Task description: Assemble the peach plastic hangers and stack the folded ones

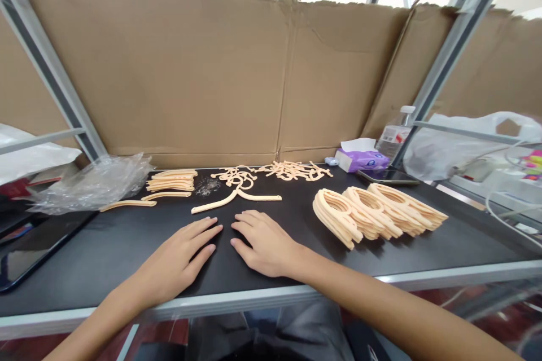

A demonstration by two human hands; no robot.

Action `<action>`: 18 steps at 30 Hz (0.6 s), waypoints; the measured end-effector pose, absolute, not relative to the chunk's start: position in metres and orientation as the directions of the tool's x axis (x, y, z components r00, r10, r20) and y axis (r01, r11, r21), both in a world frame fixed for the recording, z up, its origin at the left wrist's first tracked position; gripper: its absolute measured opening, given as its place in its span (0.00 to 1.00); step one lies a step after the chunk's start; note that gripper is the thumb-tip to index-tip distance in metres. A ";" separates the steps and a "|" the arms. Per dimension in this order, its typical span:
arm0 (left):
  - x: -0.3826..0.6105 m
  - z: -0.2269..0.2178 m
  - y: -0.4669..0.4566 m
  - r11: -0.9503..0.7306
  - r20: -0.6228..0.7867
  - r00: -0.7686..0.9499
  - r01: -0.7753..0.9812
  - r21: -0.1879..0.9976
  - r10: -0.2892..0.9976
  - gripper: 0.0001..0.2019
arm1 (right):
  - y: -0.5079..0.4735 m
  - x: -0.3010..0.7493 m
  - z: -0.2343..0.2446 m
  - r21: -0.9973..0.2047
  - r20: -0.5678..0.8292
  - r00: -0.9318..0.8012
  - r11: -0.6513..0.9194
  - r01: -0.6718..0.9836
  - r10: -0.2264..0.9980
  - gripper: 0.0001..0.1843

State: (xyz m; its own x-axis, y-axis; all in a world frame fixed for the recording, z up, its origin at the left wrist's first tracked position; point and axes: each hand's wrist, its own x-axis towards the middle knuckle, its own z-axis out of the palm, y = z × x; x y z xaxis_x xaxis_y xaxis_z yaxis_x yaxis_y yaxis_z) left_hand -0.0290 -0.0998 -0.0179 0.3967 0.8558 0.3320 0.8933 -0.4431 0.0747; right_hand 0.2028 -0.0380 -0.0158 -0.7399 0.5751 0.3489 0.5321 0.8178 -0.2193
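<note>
My left hand point(178, 256) and my right hand point(265, 242) rest palm down on the black table top point(127, 265), fingers apart and holding nothing. Just ahead of them lies a long curved peach plastic strip point(237, 197), nearest to both hands. Behind it sit tangled peach plastic runners point(292, 170) and a flat stack of curved strips point(171, 180). A loose strip point(127, 204) lies further left. To the right of my right hand, rows of peach moulded oval frames point(379, 214) lean against one another.
A transparent plastic bag point(91, 183) lies at the left end of the table. At the back right stand a purple tissue pack point(362, 159), a phone point(387, 176) and a water bottle point(393, 134). Cardboard sheets point(169, 67) form the back wall between metal uprights.
</note>
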 end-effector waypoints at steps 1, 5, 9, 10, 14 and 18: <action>-0.029 -0.018 -0.099 -0.444 0.339 0.395 0.892 0.080 0.854 0.22 | -0.038 0.202 -0.015 -0.217 0.348 -0.742 0.819 0.532 0.574 0.18; -0.031 -0.021 -0.098 -0.449 0.365 0.389 0.889 0.094 0.846 0.22 | -0.038 0.200 -0.014 -0.214 0.346 -0.741 0.818 0.535 0.575 0.18; -0.032 -0.023 -0.097 -0.452 0.370 0.391 0.887 0.092 0.843 0.22 | -0.038 0.201 -0.013 -0.217 0.338 -0.744 0.817 0.535 0.577 0.18; -0.032 -0.023 -0.096 -0.452 0.370 0.392 0.887 0.092 0.843 0.22 | -0.038 0.201 -0.013 -0.217 0.337 -0.744 0.816 0.535 0.577 0.18; -0.033 -0.022 -0.093 -0.460 0.388 0.395 0.884 0.087 0.833 0.21 | -0.038 0.201 -0.014 -0.217 0.346 -0.741 0.817 0.533 0.576 0.18; -0.032 -0.017 -0.076 -0.463 0.455 0.392 0.885 0.052 0.800 0.20 | -0.038 0.201 -0.015 -0.214 0.365 -0.740 0.824 0.524 0.566 0.17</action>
State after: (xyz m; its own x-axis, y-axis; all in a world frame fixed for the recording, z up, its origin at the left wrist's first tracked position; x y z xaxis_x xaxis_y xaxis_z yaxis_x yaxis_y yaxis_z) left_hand -0.0319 -0.0764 -0.0166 0.3918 0.7998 0.4547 0.8849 -0.4629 0.0518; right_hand 0.2005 -0.0379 -0.0155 -0.7396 0.5655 0.3649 0.5244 0.8241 -0.2144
